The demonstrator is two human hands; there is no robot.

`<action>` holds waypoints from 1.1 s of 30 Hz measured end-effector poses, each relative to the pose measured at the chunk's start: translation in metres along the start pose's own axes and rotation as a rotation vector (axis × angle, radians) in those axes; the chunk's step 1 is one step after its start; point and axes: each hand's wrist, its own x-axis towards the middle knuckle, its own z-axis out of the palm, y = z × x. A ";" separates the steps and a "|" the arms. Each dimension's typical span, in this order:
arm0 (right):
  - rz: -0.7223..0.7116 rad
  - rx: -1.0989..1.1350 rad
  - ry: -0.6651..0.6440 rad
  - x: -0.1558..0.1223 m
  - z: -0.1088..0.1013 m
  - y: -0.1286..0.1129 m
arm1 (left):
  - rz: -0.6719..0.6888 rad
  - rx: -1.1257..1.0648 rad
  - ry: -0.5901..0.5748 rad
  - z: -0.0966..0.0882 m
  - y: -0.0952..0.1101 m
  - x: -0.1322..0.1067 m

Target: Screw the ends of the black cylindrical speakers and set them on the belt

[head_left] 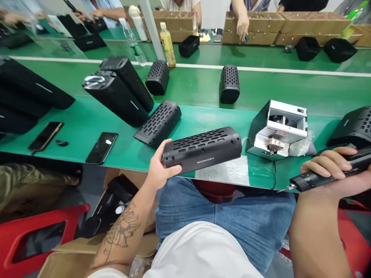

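My left hand grips the left end of a black perforated speaker shell marked MERKURY, held just above the front edge of the green bench. My right hand is wrapped round a black electric screwdriver whose tip points left, clear of the shell. A white and black screw feeder stands on the bench between the two hands.
More black speaker shells and taller speaker bodies lie on the bench to the left, with two phones near the front edge. Bottles, cardboard boxes and other people's hands are across the belt. A red stool stands at lower left.
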 end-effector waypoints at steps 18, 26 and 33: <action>0.072 0.301 -0.184 0.037 -0.055 0.081 | 0.041 0.183 0.671 0.168 0.013 0.260; 0.199 0.697 -0.285 0.015 -0.060 0.099 | -0.103 0.307 0.706 0.222 0.022 0.383; 0.241 0.720 -0.255 0.011 -0.069 0.100 | 0.034 0.480 0.582 0.291 -0.001 0.334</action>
